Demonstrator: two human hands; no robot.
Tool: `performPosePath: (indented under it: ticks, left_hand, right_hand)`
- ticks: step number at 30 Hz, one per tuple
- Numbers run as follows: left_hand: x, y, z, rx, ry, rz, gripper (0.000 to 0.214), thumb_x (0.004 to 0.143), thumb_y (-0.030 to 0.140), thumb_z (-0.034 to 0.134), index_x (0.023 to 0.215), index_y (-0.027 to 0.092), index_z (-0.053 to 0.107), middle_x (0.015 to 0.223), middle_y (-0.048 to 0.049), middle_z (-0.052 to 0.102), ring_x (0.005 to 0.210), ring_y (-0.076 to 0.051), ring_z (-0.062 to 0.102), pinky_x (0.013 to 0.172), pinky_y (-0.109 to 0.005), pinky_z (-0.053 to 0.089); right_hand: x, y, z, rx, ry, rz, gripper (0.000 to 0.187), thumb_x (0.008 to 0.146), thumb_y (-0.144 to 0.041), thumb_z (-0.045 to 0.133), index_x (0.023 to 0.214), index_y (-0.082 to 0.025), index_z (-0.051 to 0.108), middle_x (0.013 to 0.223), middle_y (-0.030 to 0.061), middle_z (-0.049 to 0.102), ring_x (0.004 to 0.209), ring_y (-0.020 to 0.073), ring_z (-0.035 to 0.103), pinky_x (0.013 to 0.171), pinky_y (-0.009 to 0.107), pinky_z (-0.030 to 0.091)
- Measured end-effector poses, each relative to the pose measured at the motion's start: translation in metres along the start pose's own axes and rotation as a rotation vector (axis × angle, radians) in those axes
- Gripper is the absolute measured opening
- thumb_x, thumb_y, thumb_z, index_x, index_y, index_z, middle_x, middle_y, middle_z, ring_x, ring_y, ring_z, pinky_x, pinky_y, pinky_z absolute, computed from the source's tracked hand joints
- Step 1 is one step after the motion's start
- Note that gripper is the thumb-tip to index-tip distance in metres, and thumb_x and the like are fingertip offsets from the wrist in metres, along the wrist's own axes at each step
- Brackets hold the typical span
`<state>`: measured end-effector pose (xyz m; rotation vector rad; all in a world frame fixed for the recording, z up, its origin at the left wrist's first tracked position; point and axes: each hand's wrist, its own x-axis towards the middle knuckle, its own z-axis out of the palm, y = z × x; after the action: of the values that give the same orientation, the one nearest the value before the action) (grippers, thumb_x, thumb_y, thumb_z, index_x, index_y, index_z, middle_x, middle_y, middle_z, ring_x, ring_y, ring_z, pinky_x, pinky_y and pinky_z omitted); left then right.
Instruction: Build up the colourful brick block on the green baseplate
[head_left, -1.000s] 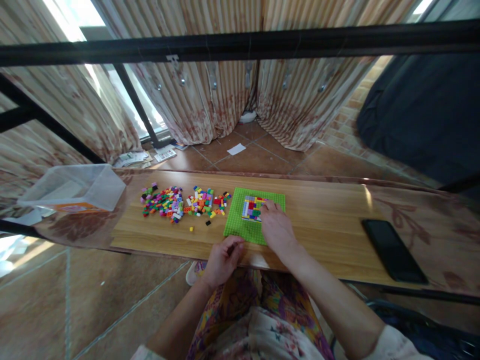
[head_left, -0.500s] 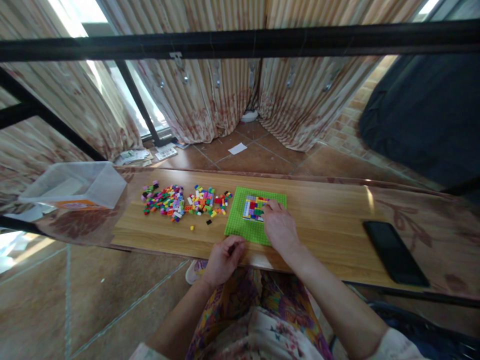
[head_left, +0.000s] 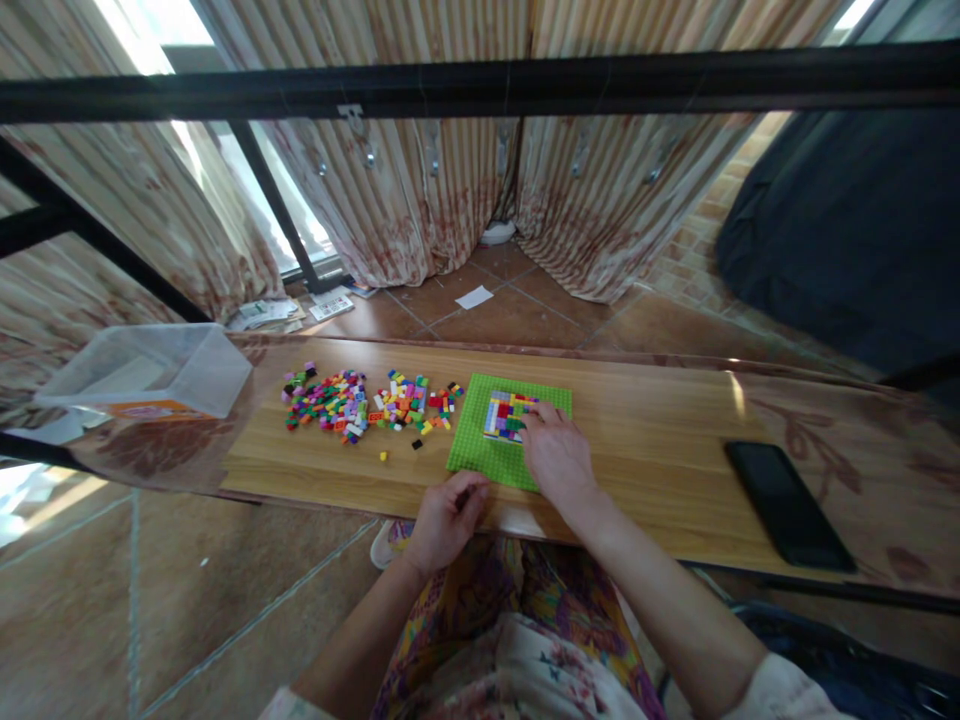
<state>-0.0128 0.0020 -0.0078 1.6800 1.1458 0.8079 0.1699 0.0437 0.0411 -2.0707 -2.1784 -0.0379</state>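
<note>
A green studded baseplate point(head_left: 469, 440) lies on the wooden board, carrying a low, flat build of coloured building bricks point(head_left: 501, 410). My right hand point(head_left: 559, 455) reaches over the right part of this build, its fingers closed and bent down onto the bricks. A green brick shows at those fingertips; the palm hides the rest. By the front edge of the plate, my left hand point(head_left: 450, 515) rests with its fingers curled towards the thumb. Whatever is inside that curl, if anything, is hidden. Left of the plate, loose bricks point(head_left: 330, 405) lie in a spread pile.
A clear plastic box point(head_left: 202, 375) with an orange label stands at the far left. A black phone point(head_left: 787, 505) lies to the right on the table. Two stray bricks, one yellow point(head_left: 384, 456) and one black point(head_left: 418, 444), sit in front of the pile. A dark bar point(head_left: 480, 88) crosses beyond.
My right hand has shifted very slightly to the left over the build. My left hand, the plate and the loose bricks look the same.
</note>
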Motion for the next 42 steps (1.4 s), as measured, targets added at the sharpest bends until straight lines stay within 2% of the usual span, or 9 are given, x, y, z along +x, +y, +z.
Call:
performPosePath:
  ticks: [5,13,16,19,25,28,31,35,42]
  left_hand:
    - [-0.001,-0.001,0.0,0.011,0.0,0.012,0.023,0.092,0.033,0.049,0.093,0.017,0.064,0.07,-0.0002,0.06,0.062,-0.011,0.052,0.058,-0.02,0.041]
    - [-0.002,-0.002,0.001,0.037,0.014,0.034,0.022,0.092,0.033,0.049,0.093,0.017,0.065,0.075,-0.0013,0.062,0.068,-0.012,0.055,0.063,-0.021,0.044]
    - [-0.001,-0.002,0.001,0.044,0.03,0.042,0.022,0.092,0.032,0.049,0.092,0.017,0.065,0.077,-0.0015,0.064,0.069,-0.012,0.057,0.064,-0.022,0.045]
    - [-0.001,-0.003,0.001,0.051,0.039,0.05,0.02,0.092,0.03,0.05,0.094,0.018,0.066,0.08,-0.0016,0.065,0.071,-0.012,0.058,0.065,-0.022,0.046]
    - [0.0,-0.006,0.006,0.071,0.124,0.061,0.019,0.092,0.028,0.049,0.099,0.018,0.064,0.08,-0.001,0.066,0.063,-0.011,0.059,0.059,-0.022,0.047]
    - [0.002,-0.006,0.008,0.183,0.275,0.104,0.021,0.092,0.024,0.048,0.106,0.018,0.061,0.094,-0.0049,0.067,0.067,-0.012,0.061,0.06,-0.024,0.05]
    - [0.005,-0.004,0.008,0.438,0.375,0.196,0.025,0.09,0.019,0.049,0.113,0.017,0.06,0.114,-0.0109,0.064,0.093,-0.018,0.064,0.078,-0.031,0.053]
    - [0.007,-0.004,0.008,0.764,0.306,0.288,0.025,0.089,0.016,0.051,0.111,0.016,0.063,0.118,-0.0117,0.065,0.108,-0.026,0.057,0.096,-0.044,0.046]
    - [-0.008,0.001,0.013,0.845,0.21,0.27,0.023,0.089,0.018,0.052,0.109,0.016,0.062,0.114,-0.0112,0.065,0.104,-0.026,0.057,0.091,-0.045,0.047]
  right_hand:
    - [-0.005,0.0,0.003,0.054,0.029,0.016,0.024,0.091,-0.018,0.048,0.107,-0.015,0.066,0.117,0.0131,0.06,0.104,0.024,0.053,0.088,0.035,0.042]
    - [-0.042,-0.011,0.024,0.071,0.251,0.035,0.038,0.09,-0.028,0.053,0.126,-0.017,0.058,0.133,0.0148,0.053,0.112,0.0294,0.047,0.092,0.042,0.038]
    - [-0.059,-0.016,0.032,0.102,0.229,0.072,0.039,0.093,-0.029,0.05,0.129,-0.018,0.055,0.12,0.0134,0.062,0.104,0.0268,0.053,0.088,0.039,0.039]
    - [-0.069,-0.019,0.038,0.151,0.137,0.064,0.039,0.096,-0.027,0.043,0.132,-0.016,0.052,0.105,0.0107,0.067,0.093,0.0223,0.058,0.083,0.034,0.041]
    - [-0.062,-0.019,0.041,0.207,0.056,0.062,0.033,0.096,-0.027,0.043,0.124,-0.018,0.058,0.102,0.0087,0.068,0.089,0.0214,0.061,0.08,0.033,0.044]
    - [-0.063,-0.012,0.04,0.241,0.104,0.044,0.027,0.095,-0.026,0.044,0.113,-0.019,0.064,0.098,0.0081,0.068,0.091,0.0222,0.059,0.082,0.034,0.044]
    - [-0.073,-0.002,0.043,0.268,0.175,0.024,0.025,0.095,-0.023,0.045,0.108,-0.018,0.065,0.102,0.0092,0.066,0.097,0.0234,0.056,0.086,0.036,0.044]
    - [-0.088,0.011,0.049,0.303,0.218,-0.021,0.024,0.094,-0.022,0.046,0.106,-0.017,0.066,0.111,0.0103,0.064,0.104,0.0247,0.053,0.09,0.039,0.045]
    - [-0.094,0.023,0.05,0.371,0.19,-0.047,0.022,0.093,-0.021,0.048,0.106,-0.018,0.066,0.114,0.0103,0.063,0.106,0.0238,0.053,0.091,0.04,0.045]
